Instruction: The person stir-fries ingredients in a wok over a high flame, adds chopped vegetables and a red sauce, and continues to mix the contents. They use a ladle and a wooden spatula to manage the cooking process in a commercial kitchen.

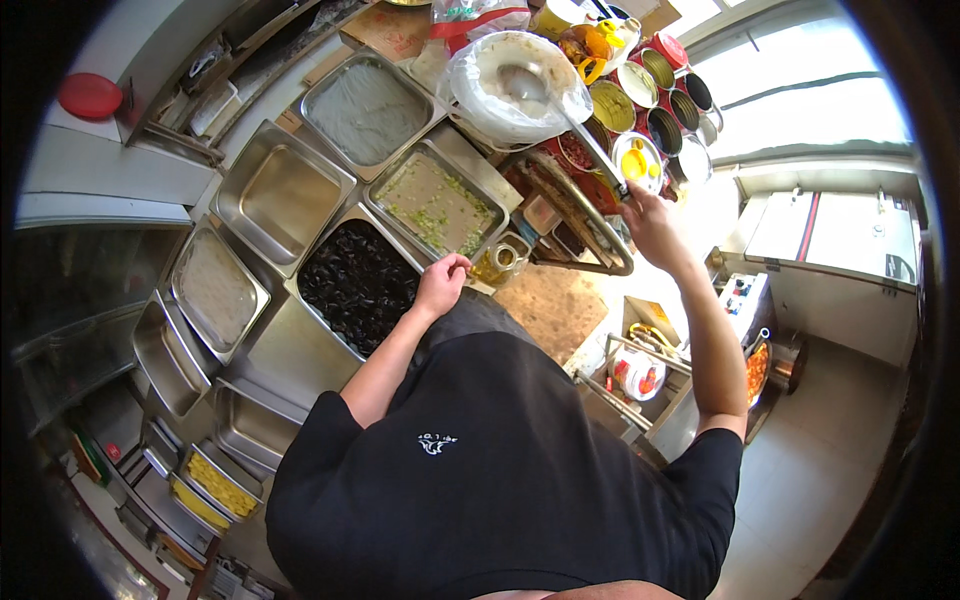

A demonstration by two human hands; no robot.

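My right hand [654, 223] grips the handle of a metal ladle [592, 146]. The ladle's bowl rests inside a bucket lined with a clear plastic bag [469, 94], whose contents look pale. Curled with its fingers together, my left hand [444, 285] is at the near corner of a steel tray of chopped green scallion [435, 196]; nothing shows in its fingers. Beside it stands a glass jar of yellowish liquid [496, 264]. A deep steel pan of black wood-ear-like pieces [360, 285] lies just left of that hand.
Several open tins [664, 131] crowd the back right, near a red-lidded container [669, 51]. A metal-framed rack [615, 247] stands below them. On the left are an unfilled steel pan [285, 195], a pan under plastic film [367, 109] and pans of yellow pieces [217, 480]. A wok of orange-red food [757, 371] sits far right.
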